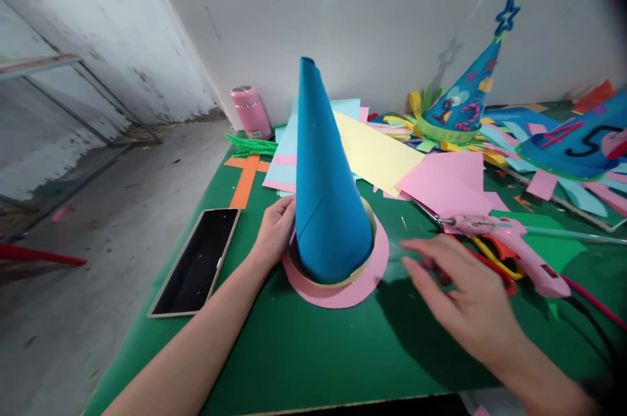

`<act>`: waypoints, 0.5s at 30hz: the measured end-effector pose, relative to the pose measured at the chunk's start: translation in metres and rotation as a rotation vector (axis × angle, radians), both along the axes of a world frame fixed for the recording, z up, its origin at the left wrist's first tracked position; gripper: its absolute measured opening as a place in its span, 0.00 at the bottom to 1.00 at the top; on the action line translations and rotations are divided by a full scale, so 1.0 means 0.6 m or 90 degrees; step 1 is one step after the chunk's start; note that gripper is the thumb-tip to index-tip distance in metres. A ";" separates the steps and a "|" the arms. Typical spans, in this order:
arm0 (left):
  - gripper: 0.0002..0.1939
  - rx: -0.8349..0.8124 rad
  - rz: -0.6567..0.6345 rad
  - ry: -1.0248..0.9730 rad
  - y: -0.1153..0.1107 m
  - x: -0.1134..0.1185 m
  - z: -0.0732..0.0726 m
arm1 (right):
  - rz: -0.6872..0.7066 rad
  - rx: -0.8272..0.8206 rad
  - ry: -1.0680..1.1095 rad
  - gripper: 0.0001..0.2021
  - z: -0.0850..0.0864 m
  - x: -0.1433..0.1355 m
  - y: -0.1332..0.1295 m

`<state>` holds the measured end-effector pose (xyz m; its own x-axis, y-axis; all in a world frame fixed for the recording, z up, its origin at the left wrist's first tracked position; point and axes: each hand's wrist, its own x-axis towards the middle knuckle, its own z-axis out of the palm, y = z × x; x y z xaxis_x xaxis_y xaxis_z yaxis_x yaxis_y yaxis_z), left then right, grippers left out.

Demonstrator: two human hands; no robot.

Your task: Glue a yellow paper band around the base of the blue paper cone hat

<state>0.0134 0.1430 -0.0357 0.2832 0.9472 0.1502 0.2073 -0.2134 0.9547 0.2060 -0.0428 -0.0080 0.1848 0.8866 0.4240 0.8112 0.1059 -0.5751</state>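
A tall blue paper cone (pixel 328 207) stands upright before me, inside a pale yellow paper band (pixel 373 233) on a round pink paper brim (pixel 337 297). My left hand (pixel 273 236) is closed at the left of the cone's base, gripping its lower edge; the fingertips are hidden behind the hat. Over the table to the right hangs my right hand (pixel 460 298), apart from the hat, with thumb and fingers spread and nothing in them. Just beyond it lies a pink hot glue gun (pixel 526 249) with a clear glue stick (pixel 578 234) in its back.
A phone (pixel 196 262) lies left on the green table (pixel 304 351). Behind stand a pink bottle (pixel 252 112), green pipe cleaners (pixel 249 145) and sheets of coloured paper (pixel 379 148). Two decorated cone hats (pixel 460 99) occupy the back right. Scissors (pixel 494 262) lie under the glue gun.
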 end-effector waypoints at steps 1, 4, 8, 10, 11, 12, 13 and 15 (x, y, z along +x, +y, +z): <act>0.13 0.005 0.005 0.003 0.000 -0.003 0.001 | -0.056 0.013 -0.007 0.09 0.000 0.020 -0.010; 0.12 0.027 0.038 0.011 -0.011 -0.023 0.011 | -0.202 0.000 -0.036 0.12 -0.011 0.086 -0.045; 0.10 0.145 0.082 0.128 -0.058 -0.060 0.032 | -0.400 -0.084 -0.158 0.16 -0.034 0.164 -0.091; 0.06 0.202 0.075 0.161 -0.090 -0.072 0.040 | -0.415 -0.159 -0.196 0.20 -0.044 0.189 -0.105; 0.05 0.272 0.052 0.198 -0.105 -0.075 0.043 | -0.406 -0.192 -0.195 0.21 -0.048 0.197 -0.109; 0.04 0.320 0.018 0.224 -0.119 -0.075 0.044 | -0.389 -0.216 -0.187 0.23 -0.051 0.203 -0.111; 0.04 0.363 -0.015 0.248 -0.130 -0.073 0.045 | -0.368 -0.234 -0.178 0.24 -0.054 0.207 -0.111; 0.06 0.407 -0.077 0.281 -0.146 -0.065 0.044 | -0.345 -0.256 -0.173 0.24 -0.056 0.210 -0.107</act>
